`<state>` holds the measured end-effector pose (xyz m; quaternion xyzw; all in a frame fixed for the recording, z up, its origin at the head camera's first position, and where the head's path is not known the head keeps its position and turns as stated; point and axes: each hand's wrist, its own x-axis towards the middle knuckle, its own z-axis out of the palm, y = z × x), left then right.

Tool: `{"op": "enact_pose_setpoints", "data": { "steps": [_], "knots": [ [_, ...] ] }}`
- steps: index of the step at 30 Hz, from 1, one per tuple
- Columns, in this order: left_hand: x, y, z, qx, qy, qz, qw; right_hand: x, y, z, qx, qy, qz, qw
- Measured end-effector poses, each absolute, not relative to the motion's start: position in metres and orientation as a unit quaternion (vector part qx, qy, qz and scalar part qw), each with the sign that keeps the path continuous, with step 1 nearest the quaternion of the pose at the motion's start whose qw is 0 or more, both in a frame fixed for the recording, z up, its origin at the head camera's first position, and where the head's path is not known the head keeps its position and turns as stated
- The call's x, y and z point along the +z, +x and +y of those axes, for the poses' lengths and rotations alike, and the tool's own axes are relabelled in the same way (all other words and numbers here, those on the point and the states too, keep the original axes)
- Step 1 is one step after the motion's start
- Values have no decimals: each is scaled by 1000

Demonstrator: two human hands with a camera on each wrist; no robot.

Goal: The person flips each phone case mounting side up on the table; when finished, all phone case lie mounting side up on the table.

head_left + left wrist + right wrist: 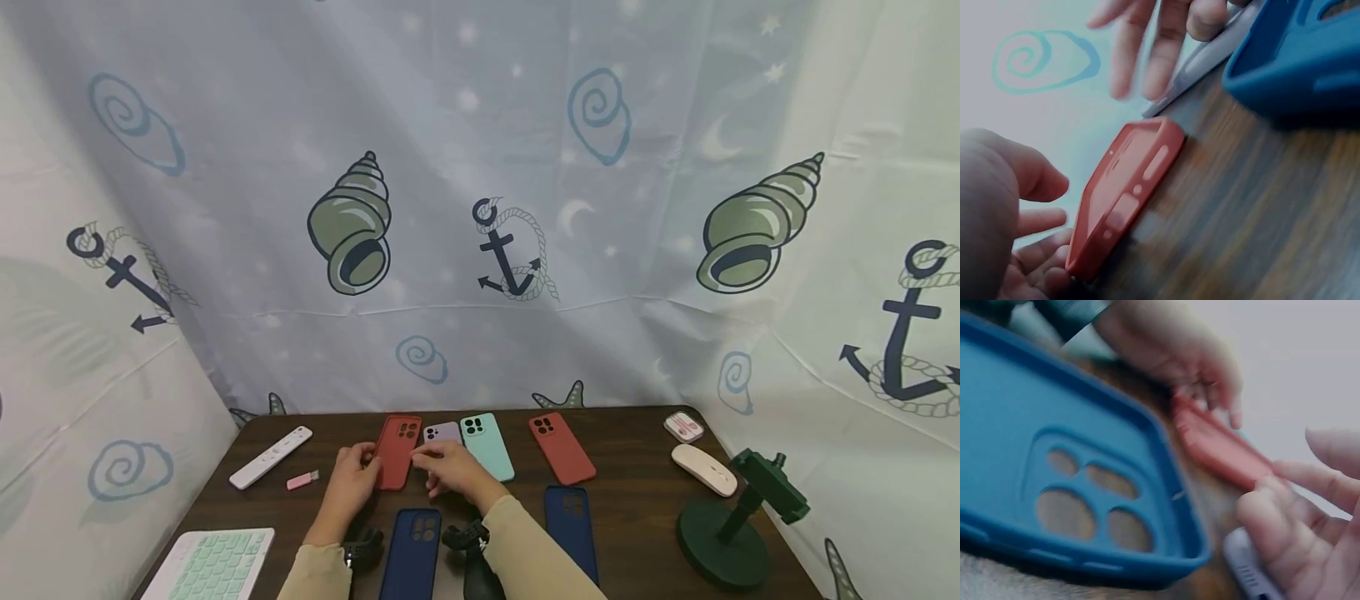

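Observation:
A red phone case (pixel 396 454) lies on the dark table, its hollow inside showing in the left wrist view. At its left edge, my left hand (pixel 352 479) touches it with the fingertips; the thumb (pixel 1044 178) stands apart from it. My right hand (pixel 453 467) is at the case's other side, fingers loosely extended and very near or touching its edge. Behind that hand are a lilac phone case (pixel 442 432), partly covered, and a mint phone case (pixel 487 447). A navy phone case (pixel 411 554) lies between my forearms, its camera cutouts large in the right wrist view.
To the right lie another red case (pixel 562 448), another navy case (pixel 572 529), a white mouse (pixel 703 469), a small pink-and-white box (pixel 683 427) and a green stand (pixel 723 546). On the left are a white remote (pixel 270 457), a pink USB stick (pixel 302 480) and a keyboard (pixel 217 567).

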<state>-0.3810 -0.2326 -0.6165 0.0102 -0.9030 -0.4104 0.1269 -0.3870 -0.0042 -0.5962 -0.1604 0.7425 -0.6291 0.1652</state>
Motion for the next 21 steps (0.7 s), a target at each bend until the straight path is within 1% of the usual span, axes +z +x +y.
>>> {"op": "enact_pose_setpoints", "data": {
  "steps": [2,4,7,10,12,15,18,21],
  "knots": [
    [-617,-380,-230,-417,9,-897,144,-592,-385,1,-660,-159,713,175],
    [-615,-379,-226,-427,2,-887,175,-587,-384,7,-690,-158,684,177],
    [-609,-375,-218,-442,-19,-867,229,-576,-380,18,-712,-157,666,160],
    [-602,-372,-209,-459,-53,-850,254,-568,-375,28,-700,-138,688,130],
    [-599,-370,-202,-476,-78,-842,242,-564,-371,35,-679,-113,717,110],
    [-597,-368,-190,-502,-107,-834,205,-562,-368,42,-643,-75,758,86],
    [-598,-366,-177,-514,-116,-833,170,-564,-367,46,-607,-53,789,79],
    [-600,-362,-165,-520,-119,-834,140,-569,-365,49,-566,-53,819,77]
  ]
}}
